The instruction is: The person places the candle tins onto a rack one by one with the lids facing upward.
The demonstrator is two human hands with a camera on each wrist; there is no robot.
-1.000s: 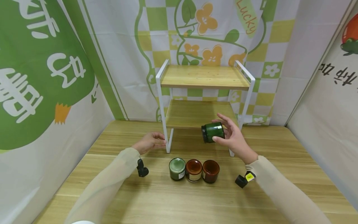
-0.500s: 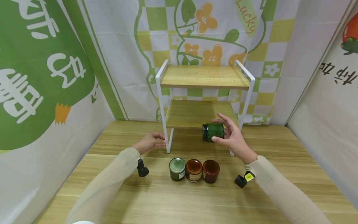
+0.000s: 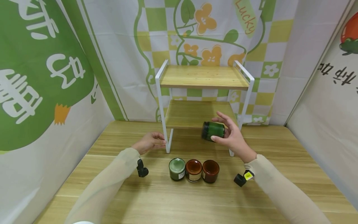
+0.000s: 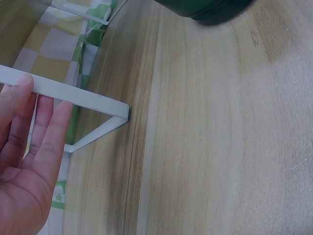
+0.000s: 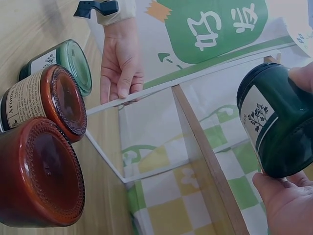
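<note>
In the head view my right hand (image 3: 233, 138) holds a dark green glass candle jar (image 3: 216, 130) between thumb and fingers. The jar lies on its side in the air, black lid to the left, before the shelf's middle board (image 3: 193, 114). A white label with a plant print shows on the jar (image 5: 283, 122) in the right wrist view. My left hand (image 3: 151, 143) pinches the front left white leg (image 4: 83, 96) of the shelf, thumb on one side and fingers on the other.
A row of upside-down candle jars stands on the wooden table (image 3: 179, 205) before the shelf: a green one (image 3: 177, 169), an amber one (image 3: 194, 170) and a red-brown one (image 3: 211, 171). The shelf's top board (image 3: 204, 76) sits above; printed cloth walls (image 3: 117, 62) surround the table.
The green jar has tilted slightly in my right hand, its lid end rising a little. My left hand and the row of jars stay where they were.
</note>
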